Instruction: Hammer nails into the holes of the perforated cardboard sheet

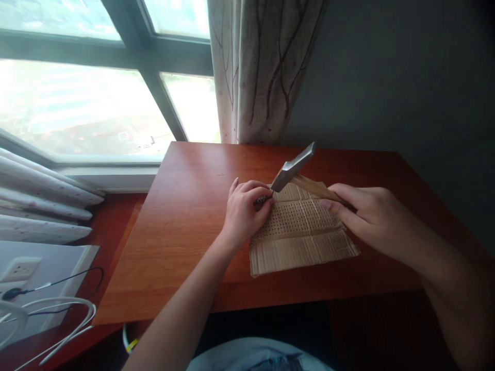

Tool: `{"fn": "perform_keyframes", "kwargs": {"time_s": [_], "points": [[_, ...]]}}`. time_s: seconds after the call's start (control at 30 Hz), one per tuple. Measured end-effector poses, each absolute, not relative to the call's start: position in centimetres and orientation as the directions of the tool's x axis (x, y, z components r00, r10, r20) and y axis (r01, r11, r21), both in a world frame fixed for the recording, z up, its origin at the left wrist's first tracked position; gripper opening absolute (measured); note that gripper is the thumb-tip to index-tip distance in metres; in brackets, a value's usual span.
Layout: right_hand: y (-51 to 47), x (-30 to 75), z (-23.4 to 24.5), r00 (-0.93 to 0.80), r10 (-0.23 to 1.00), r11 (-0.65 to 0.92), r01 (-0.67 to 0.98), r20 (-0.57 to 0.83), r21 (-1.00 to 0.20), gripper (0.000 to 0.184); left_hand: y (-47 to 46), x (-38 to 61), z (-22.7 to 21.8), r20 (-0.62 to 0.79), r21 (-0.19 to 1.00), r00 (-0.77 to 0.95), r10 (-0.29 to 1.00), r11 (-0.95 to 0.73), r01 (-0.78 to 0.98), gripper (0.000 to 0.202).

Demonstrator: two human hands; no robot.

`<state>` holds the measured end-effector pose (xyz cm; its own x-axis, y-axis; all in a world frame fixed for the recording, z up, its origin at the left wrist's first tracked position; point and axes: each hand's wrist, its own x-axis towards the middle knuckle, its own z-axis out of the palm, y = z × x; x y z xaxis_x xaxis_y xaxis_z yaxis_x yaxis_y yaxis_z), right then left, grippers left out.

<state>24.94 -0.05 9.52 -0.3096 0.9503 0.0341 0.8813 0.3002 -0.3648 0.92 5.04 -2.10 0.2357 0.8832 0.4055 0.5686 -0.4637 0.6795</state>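
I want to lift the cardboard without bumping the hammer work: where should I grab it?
Judging by its pose, grip the cardboard at its bare near edge, coming from the person's side. It lies flat, the left hand presses its far left corner, and the hammer in the right hand hangs over the far part.

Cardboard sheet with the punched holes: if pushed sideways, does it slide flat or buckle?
The flat brown perforated cardboard sheet probably slides easily on the glossy reddish wooden table. It looks thin and creased, so likely floppy, folding at the creases. The left hand resting on its edge likely keeps it from shifting.
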Motion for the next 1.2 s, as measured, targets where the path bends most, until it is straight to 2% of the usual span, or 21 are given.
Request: {"fn": "perform_keyframes", "kwargs": {"time_s": [0.17, 0.33, 0.9, 1.2], "points": [[-0.2, 24.6, 9.7, -0.281, 0.955, 0.296, 0.886, 0.095, -0.356, 0.025, 5.0, 1.0, -2.1, 0.396, 0.682, 0.234, 0.888, -0.455, 0.573, 0.005], [0.2, 24.2, 8.8, -0.301, 0.953, 0.286, 0.897, 0.006, -0.336, 0.031, 5.1, 1.0, -2.1, 0.397, 0.670, 0.237, 0.887, -0.457, 0.585, 0.006], [0.1, 24.4, 9.0, -0.299, 0.954, 0.271, 0.896, -0.026, -0.351, 0.030, 5.1, 1.0, -2.1, 0.377, 0.681, 0.244, 0.893, -0.446, 0.581, 0.005], [-0.1, 24.2, 9.5, -0.263, 0.962, 0.272, 0.891, 0.077, -0.363, 0.029, 5.1, 1.0, -2.0, 0.371, 0.680, 0.240, 0.897, -0.439, 0.587, 0.005]]}}
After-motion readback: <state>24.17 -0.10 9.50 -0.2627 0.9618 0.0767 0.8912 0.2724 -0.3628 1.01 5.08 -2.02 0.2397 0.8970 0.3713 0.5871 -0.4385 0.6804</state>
